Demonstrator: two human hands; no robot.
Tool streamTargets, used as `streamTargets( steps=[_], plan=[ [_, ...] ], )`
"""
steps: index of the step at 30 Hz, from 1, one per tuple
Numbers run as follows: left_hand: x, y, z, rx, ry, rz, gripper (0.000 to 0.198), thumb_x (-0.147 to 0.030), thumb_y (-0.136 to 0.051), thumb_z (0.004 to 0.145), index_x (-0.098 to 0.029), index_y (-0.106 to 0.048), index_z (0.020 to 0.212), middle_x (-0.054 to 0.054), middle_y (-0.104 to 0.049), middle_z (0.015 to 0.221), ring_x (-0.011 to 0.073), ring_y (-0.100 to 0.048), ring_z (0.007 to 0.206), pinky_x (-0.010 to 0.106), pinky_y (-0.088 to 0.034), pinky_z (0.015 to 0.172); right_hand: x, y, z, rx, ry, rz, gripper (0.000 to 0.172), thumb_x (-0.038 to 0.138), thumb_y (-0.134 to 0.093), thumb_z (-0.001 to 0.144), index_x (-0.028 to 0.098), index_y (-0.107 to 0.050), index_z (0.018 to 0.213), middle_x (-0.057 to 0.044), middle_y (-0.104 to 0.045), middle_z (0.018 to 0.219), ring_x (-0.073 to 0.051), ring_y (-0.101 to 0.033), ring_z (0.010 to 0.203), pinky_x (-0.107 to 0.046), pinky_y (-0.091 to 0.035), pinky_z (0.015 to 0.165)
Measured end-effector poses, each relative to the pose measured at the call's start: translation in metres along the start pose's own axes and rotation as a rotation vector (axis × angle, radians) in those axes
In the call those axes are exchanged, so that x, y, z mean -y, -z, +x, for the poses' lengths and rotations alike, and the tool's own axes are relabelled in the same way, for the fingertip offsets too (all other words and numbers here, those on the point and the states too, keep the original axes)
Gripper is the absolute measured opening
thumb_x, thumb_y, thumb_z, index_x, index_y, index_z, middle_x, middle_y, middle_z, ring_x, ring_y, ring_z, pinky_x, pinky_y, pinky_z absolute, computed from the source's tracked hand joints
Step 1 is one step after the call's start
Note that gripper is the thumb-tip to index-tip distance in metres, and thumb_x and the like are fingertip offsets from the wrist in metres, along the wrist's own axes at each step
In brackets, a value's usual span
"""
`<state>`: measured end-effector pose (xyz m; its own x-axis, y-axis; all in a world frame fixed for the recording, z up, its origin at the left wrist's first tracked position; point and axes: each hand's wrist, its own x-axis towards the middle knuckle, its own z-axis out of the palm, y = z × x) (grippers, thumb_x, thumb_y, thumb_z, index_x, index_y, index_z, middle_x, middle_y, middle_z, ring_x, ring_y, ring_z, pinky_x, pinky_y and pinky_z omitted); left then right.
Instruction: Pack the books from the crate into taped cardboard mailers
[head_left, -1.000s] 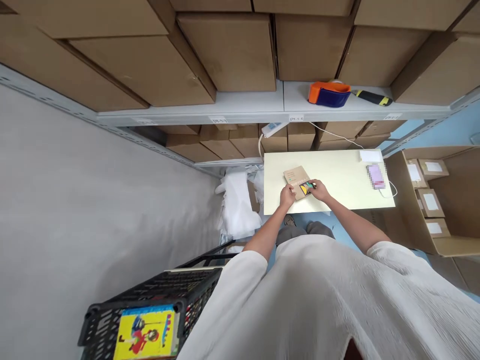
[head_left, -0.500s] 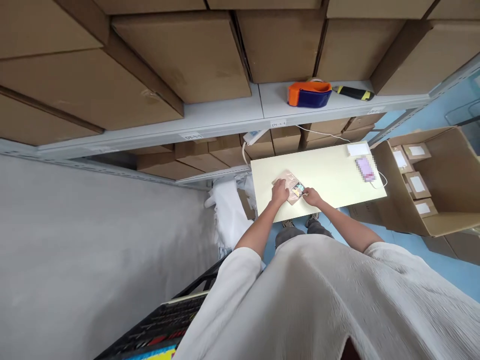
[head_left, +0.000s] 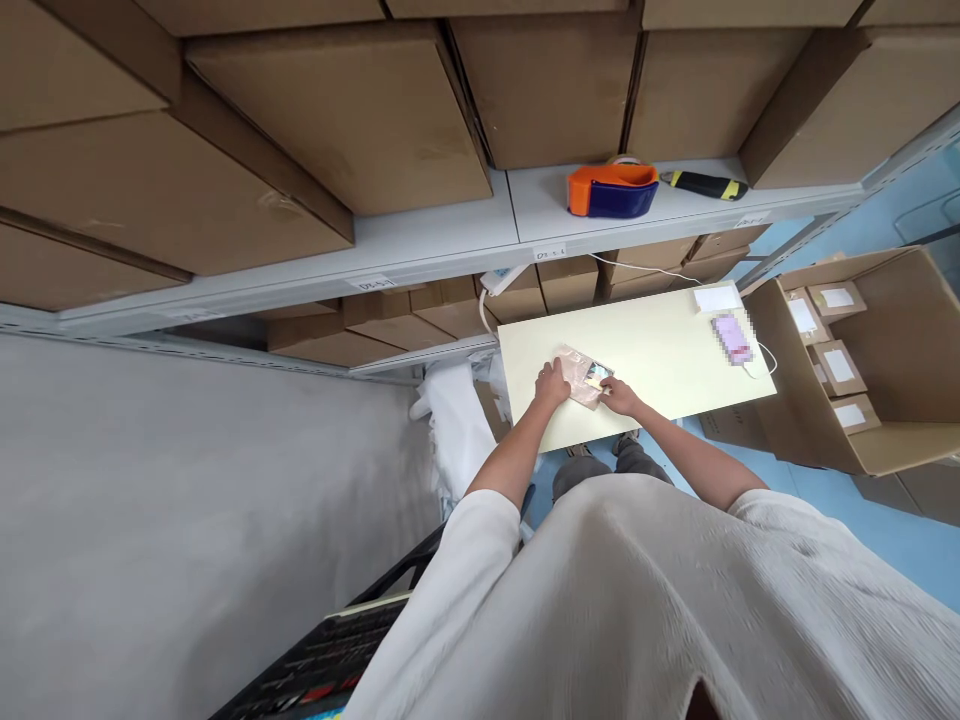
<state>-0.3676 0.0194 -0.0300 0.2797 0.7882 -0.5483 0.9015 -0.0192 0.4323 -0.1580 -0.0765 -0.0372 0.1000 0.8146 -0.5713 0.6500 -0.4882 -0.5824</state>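
A small flat brown card packet [head_left: 581,374] with a colourful picture on it lies on the pale yellow table [head_left: 660,350]. My left hand [head_left: 551,384] rests on the packet's left edge with its fingers curled against it. Holding the packet's near right corner is my right hand [head_left: 619,397], its fingers pinched on the edge. Both forearms reach forward from my white top.
An orange and blue tape dispenser [head_left: 611,189] and a black and yellow knife [head_left: 703,184] lie on the grey shelf [head_left: 450,235] among brown boxes. A phone [head_left: 731,338] on a cable and a white slip [head_left: 716,298] sit at the table's right. An open carton [head_left: 862,370] of small boxes stands right; a black crate [head_left: 337,660] is near left.
The camera has swung left and up, so the crate with the yellow book has dropped out of view. The packet has turned a little under my hands, which stay on it.
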Motion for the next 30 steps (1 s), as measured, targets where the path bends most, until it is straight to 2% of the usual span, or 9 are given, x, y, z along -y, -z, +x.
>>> streamTargets(
  steps=[3,5,7,10,14,18,22,25,30],
  plan=[
    [0.002,0.002,-0.011,-0.013,0.069,-0.006,0.08,-0.023,-0.063,0.093,-0.021,-0.037,0.168,0.024,-0.048,0.162,0.0408,-0.063,0.135,0.05,-0.05,0.111,0.004,0.003,0.009,-0.081,0.073,-0.008,0.054,0.029,-0.075,0.087,0.023,-0.065,0.14,-0.014,-0.062,0.154,-0.035,-0.061,0.139,-0.052,-0.052,0.118],
    [0.003,0.004,-0.016,-0.032,0.085,0.025,0.071,-0.022,-0.062,0.094,-0.02,-0.044,0.163,0.024,-0.052,0.156,0.0414,-0.063,0.135,0.05,-0.049,0.11,0.008,0.003,0.013,-0.162,0.065,-0.026,0.057,0.029,-0.076,0.086,0.026,-0.065,0.141,-0.014,-0.055,0.161,-0.04,-0.052,0.148,-0.06,-0.046,0.123],
    [0.004,0.005,-0.017,-0.059,0.053,0.062,0.059,-0.022,-0.061,0.095,-0.02,-0.053,0.153,0.024,-0.054,0.153,0.0423,-0.057,0.14,0.052,-0.047,0.112,0.011,0.002,0.013,-0.232,0.023,-0.038,0.053,0.027,-0.074,0.087,0.027,-0.066,0.139,-0.016,-0.052,0.163,-0.042,-0.049,0.15,-0.063,-0.045,0.123],
    [0.004,0.005,-0.015,-0.062,-0.04,0.073,0.05,-0.021,-0.059,0.097,-0.022,-0.056,0.147,0.02,-0.053,0.157,0.0397,-0.051,0.147,0.05,-0.045,0.117,0.013,-0.002,0.01,-0.245,-0.041,-0.04,0.042,0.025,-0.066,0.092,0.025,-0.066,0.134,-0.017,-0.054,0.156,-0.04,-0.055,0.143,-0.058,-0.05,0.118],
    [0.002,-0.001,-0.012,-0.011,-0.063,0.029,0.057,-0.023,-0.063,0.096,-0.023,-0.052,0.151,0.019,-0.055,0.155,0.0374,-0.052,0.147,0.047,-0.044,0.118,0.014,-0.011,0.006,-0.16,-0.089,-0.007,0.037,0.025,-0.064,0.094,0.022,-0.066,0.131,-0.016,-0.063,0.142,-0.032,-0.065,0.132,-0.046,-0.056,0.113],
    [0.003,-0.01,-0.017,0.011,-0.001,0.011,0.059,-0.023,-0.066,0.093,-0.022,-0.053,0.151,0.021,-0.059,0.149,0.0396,-0.057,0.141,0.049,-0.047,0.115,0.012,-0.016,0.008,-0.103,-0.061,0.073,0.052,0.027,-0.066,0.092,0.018,-0.062,0.144,-0.017,-0.067,0.144,-0.028,-0.071,0.121,-0.043,-0.058,0.11],
    [0.003,-0.019,-0.025,-0.024,-0.005,-0.014,0.052,-0.021,-0.062,0.095,-0.021,-0.058,0.147,0.02,-0.06,0.148,0.0379,-0.059,0.139,0.048,-0.047,0.116,0.006,-0.017,0.009,-0.139,-0.04,0.125,0.07,0.028,-0.069,0.088,0.017,-0.054,0.156,-0.019,-0.067,0.151,-0.033,-0.069,0.132,-0.047,-0.056,0.115],
    [0.0,-0.027,-0.029,-0.027,-0.07,-0.104,0.057,-0.019,-0.066,0.093,-0.024,-0.058,0.15,0.017,-0.057,0.156,0.0361,-0.056,0.146,0.045,-0.045,0.121,0.001,-0.017,0.011,-0.138,-0.041,0.171,0.073,0.029,-0.072,0.085,0.021,-0.054,0.156,-0.015,-0.073,0.145,-0.034,-0.071,0.131,-0.048,-0.057,0.115],
    [-0.002,-0.036,-0.033,-0.015,-0.115,-0.155,0.064,-0.018,-0.068,0.09,-0.019,-0.056,0.152,0.02,-0.049,0.167,0.0387,-0.051,0.153,0.047,-0.04,0.127,0.001,-0.018,0.015,-0.135,-0.1,0.264,0.069,0.029,-0.071,0.084,0.021,-0.054,0.151,-0.012,-0.076,0.139,-0.029,-0.075,0.125,-0.045,-0.058,0.112]
  ],
)
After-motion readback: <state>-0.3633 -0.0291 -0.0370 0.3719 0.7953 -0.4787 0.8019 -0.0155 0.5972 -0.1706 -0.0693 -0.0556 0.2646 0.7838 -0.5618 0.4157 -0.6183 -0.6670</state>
